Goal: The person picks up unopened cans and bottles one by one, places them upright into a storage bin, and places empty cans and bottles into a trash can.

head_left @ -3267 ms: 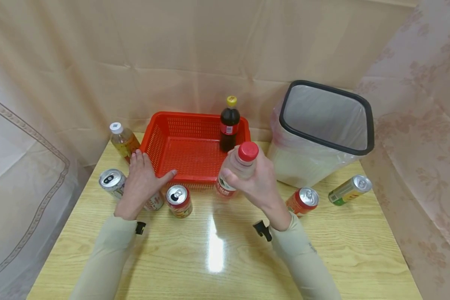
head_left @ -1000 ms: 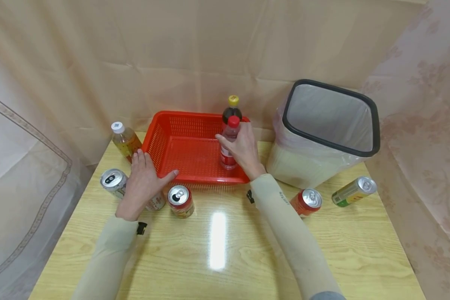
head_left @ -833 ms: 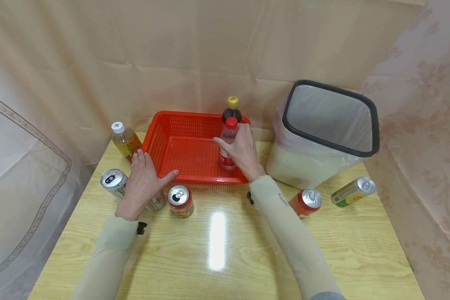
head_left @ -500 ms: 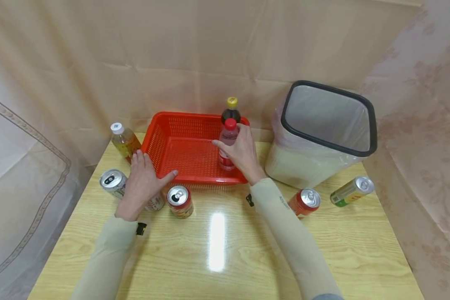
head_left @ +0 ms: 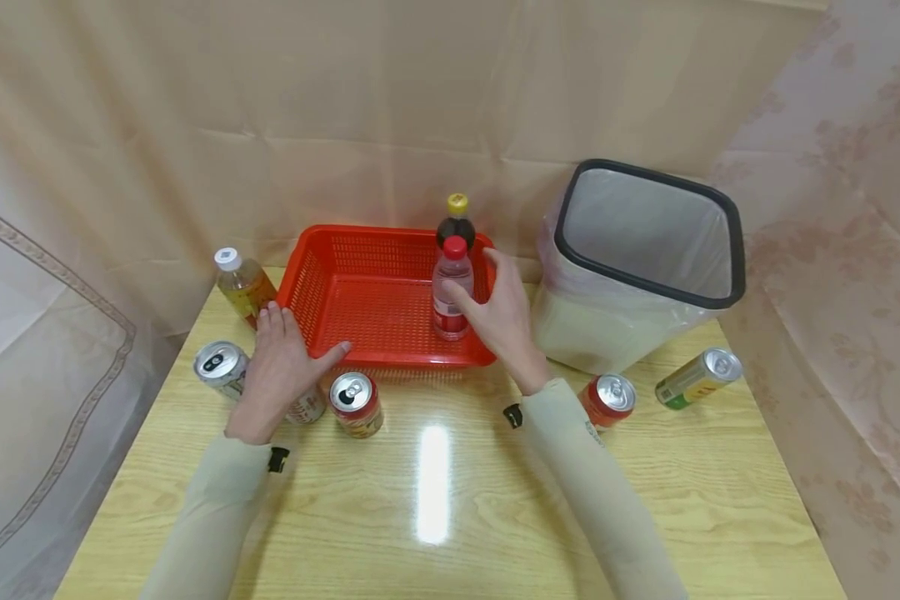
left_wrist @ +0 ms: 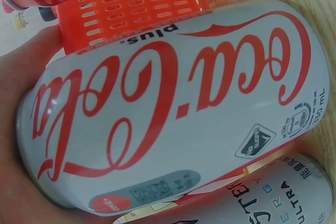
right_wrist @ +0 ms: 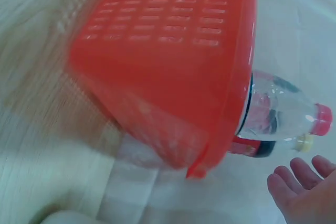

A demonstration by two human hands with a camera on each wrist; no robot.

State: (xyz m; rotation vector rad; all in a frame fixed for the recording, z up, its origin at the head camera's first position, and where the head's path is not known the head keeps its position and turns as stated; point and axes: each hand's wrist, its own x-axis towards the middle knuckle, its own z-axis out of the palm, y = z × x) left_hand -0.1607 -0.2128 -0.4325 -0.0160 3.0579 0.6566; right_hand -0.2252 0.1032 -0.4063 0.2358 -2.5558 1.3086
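In the head view, a clear bottle with a red cap (head_left: 450,271) stands upright in the right end of a red basket (head_left: 378,312). Directly behind it is a dark cola bottle with a yellow cap (head_left: 455,231). My right hand (head_left: 506,321) is beside the clear bottle with fingers and thumb spread; the right wrist view shows that hand (right_wrist: 310,195) apart from it. My left hand (head_left: 276,367), fingers straight and thumb out, lies over a white Coca-Cola Plus can (left_wrist: 173,103) left of the basket. The hand covers most of this can in the head view.
At left stand a tea bottle with a white cap (head_left: 245,287) and a silver energy drink can (head_left: 221,364). An opened red can (head_left: 356,407) is before the basket. A lined bin (head_left: 600,312), another red can (head_left: 607,402) and a slim can (head_left: 697,379) are at right.
My right hand carried the clear bottle from the basket's front into its right end, set it down and let go, then drew back slightly right. My left hand stayed put.
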